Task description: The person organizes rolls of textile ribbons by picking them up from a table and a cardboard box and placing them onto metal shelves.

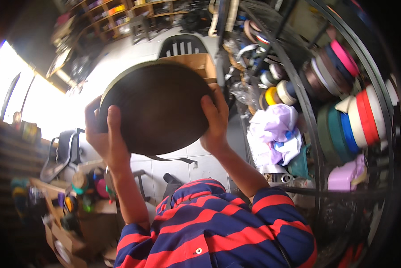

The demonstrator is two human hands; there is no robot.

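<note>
Left grip (105,134) closed on the left edge of a large round dark roll of wound strap (158,109), thumb laid against its near face; right grip (215,117) closed on the opposite edge, thumb likewise on the face. Roll held up between the two, clear of the pale tiled floor (160,172), upper rim olive-tinged. Face blurred; single windings cannot be told. Loose dark strap end (178,160) hangs under the roll, between the wrists, tip free. Beyond the right grip, partly hidden by the roll: brown cardboard box (205,64), and past it a black chair with a slatted back (182,44). Off to the right of the right grip, black metal rack (343,193) with broad flat rolls: bright pink roll (344,58) higher up, red roll (367,115) and blue roll (349,133) lower. Between rack and right grip, crumpled pale-lilac bundle (274,123).
</note>
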